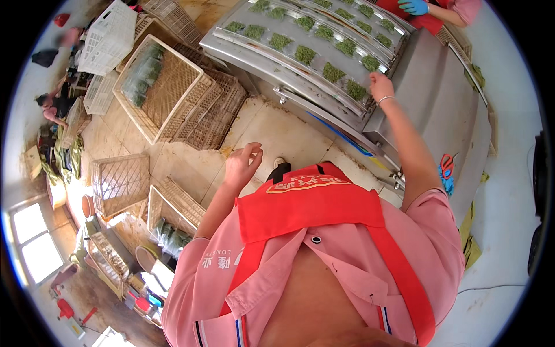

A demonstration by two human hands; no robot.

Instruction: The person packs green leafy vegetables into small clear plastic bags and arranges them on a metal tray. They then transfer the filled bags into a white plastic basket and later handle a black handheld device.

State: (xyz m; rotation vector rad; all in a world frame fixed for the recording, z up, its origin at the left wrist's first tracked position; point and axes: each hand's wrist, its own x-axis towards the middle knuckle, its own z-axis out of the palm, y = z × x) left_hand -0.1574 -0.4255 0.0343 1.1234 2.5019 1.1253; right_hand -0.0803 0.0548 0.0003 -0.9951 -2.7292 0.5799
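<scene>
My right hand (382, 88) is over the right end of a stainless steel packing machine (286, 76), its fingertips close to a green leafy bundle (370, 63) in the row behind. Whether those fingers hold anything is not clear. Several more bundles, such as the one (356, 90) just left of the hand, lie in rows in clear plastic film. My left hand (244, 164) is raised over the tiled floor in front of me, fingers loosely curled and apart, holding nothing.
Stacked plastic crates (195, 117) stand left of the machine, the top one holding bagged greens (145, 73). Red-handled scissors (447, 166) lie on the machine's right side. A co-worker's blue-gloved hand (414, 6) is at the far side. Another crate with bags (190, 201) stands at lower left.
</scene>
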